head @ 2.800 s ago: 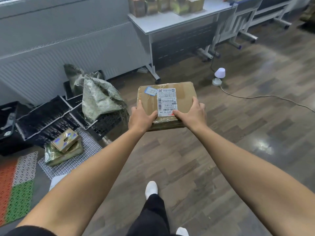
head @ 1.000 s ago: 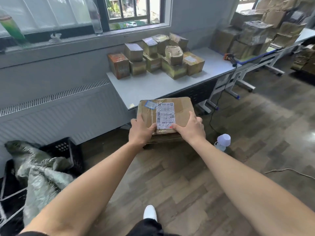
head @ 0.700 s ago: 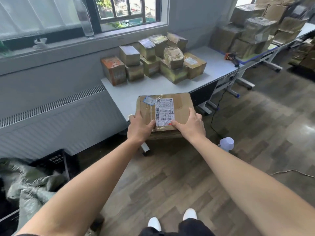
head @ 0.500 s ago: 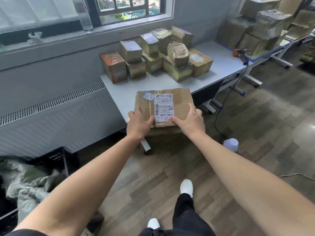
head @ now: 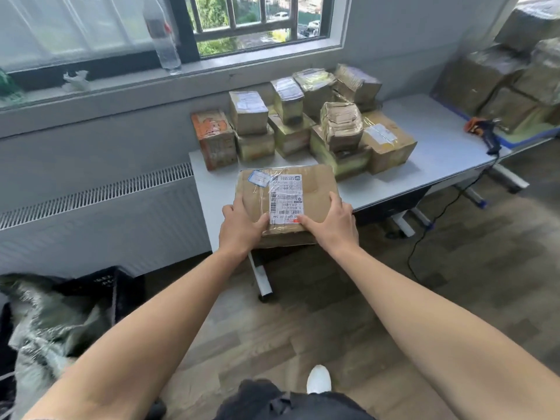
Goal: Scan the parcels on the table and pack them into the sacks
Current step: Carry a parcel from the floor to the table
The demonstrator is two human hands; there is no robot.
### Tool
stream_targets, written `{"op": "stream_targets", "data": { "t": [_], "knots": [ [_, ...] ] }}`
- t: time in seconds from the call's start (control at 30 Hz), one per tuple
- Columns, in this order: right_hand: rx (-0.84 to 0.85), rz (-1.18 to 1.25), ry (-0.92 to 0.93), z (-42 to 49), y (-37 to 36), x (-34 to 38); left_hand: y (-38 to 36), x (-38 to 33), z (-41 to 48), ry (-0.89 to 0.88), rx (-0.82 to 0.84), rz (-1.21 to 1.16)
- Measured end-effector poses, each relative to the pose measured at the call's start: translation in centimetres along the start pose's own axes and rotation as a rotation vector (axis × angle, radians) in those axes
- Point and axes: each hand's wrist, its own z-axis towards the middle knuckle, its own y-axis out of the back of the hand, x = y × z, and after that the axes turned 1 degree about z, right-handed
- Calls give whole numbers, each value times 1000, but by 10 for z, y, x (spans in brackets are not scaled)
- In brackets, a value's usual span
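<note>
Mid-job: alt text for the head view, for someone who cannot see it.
The left hand and right hand grip a flat brown parcel, white label up, at the near edge of a grey table. Taped parcels are stacked further back, a scanner lies toward its right end, and a sack lies at lower left.
</note>
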Motion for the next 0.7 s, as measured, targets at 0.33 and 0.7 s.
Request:
{"op": "stream_targets", "data": {
  "t": [0.33, 0.7],
  "knots": [
    [59, -14, 81, 78, -14, 3, -20, -7, 57, 73, -53, -8],
    [91, -65, 43, 165, -53, 20, -49, 12, 157, 116, 20, -15]
  ]
}}
